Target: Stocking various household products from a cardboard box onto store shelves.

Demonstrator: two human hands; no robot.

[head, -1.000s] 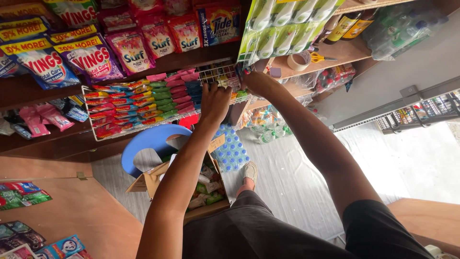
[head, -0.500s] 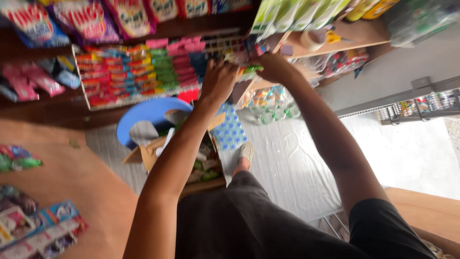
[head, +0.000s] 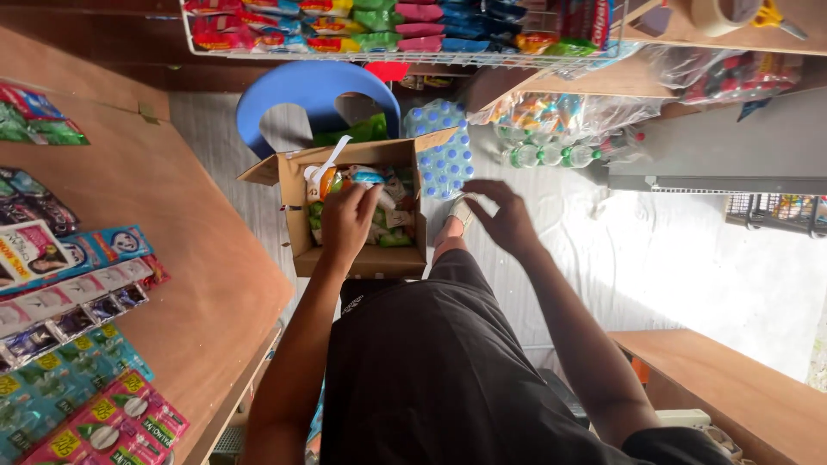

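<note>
A person in dark shorts bends over an open cardboard box (head: 357, 258) that rests on their lap, beside a wooden bench (head: 198, 258). The left hand (head: 347, 220) reaches into the box, its fingers (head: 366, 196) curled down among small sachets (head: 388, 215) in green, white and orange; whether they pinch one cannot be told. The right hand (head: 504, 215) hovers just right of the box, palm down, fingers (head: 482, 185) spread and touching nothing. Strips of sachet packs (head: 69, 344) lie on the bench at left. Beyond the box stand a blue plastic stool (head: 297, 90) and a shrink-wrapped pack of bottles (head: 444, 146) on the floor, with a wire rack (head: 388, 58) of colourful packets above.
</note>
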